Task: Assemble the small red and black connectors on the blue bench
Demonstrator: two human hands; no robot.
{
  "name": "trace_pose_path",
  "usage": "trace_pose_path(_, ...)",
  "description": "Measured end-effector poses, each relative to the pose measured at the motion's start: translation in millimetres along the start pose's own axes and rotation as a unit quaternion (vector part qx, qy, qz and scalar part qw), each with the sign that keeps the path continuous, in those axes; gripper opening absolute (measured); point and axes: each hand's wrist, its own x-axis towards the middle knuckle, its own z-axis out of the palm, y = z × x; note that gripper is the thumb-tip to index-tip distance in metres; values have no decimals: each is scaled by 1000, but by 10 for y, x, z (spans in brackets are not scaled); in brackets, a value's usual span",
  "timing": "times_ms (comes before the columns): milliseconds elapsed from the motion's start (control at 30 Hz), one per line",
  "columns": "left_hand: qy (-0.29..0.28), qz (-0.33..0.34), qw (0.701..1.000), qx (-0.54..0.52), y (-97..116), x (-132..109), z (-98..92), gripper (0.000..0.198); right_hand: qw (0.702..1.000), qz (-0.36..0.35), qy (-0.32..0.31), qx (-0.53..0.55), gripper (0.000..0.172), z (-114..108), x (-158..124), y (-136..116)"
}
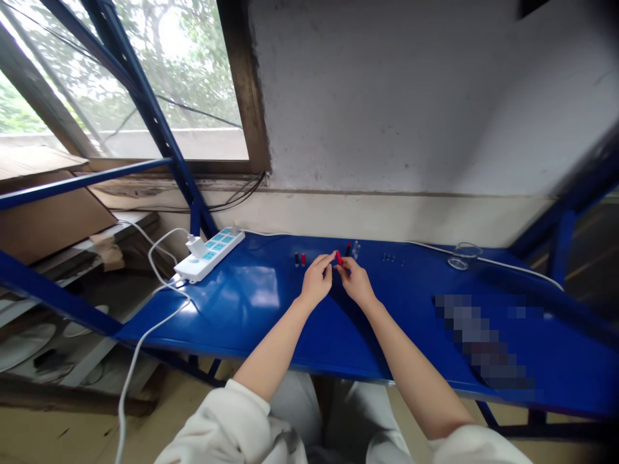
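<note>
My right hand (355, 280) pinches a small red tube (338, 258) between thumb and fingertips, above the middle of the blue table. Close against it from the left is my left hand (318, 278), its fingers curled and the fingertips reaching the tube's top; what they hold, if anything, is too small to make out. Left of my hands a small black tube (296, 259) and another red tube (303, 258) stand upright side by side. Just behind my right hand are a dark tube with a red part (348, 249) and several clear small pieces (356, 249).
More tiny clear pieces (391, 259) stand farther right on the blue table (232, 322). A white power strip (213, 254) with a plugged-in charger lies at the left. Coiled clear tubing (458, 263) and a pixelated dark object (483, 345) are at the right.
</note>
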Motion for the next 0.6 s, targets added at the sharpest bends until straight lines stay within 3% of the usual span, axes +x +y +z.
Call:
trace_pose_path(167,20,-11,1000,-3,60,28,-37,26,999,3,19,-48,14,36,65,55)
trace_pose_path(300,135,-10,991,1,55,63,-119,23,998,55,-26,-13,10,127,175,52)
trace_pose_path(433,251,-55,965,-60,3,122,-222,20,993,70,-82,-57,5,282,300,35)
trace_pose_path(600,322,-134,924,-157,-58,192,-290,17,989,67,-104,-83,6,487,435,46)
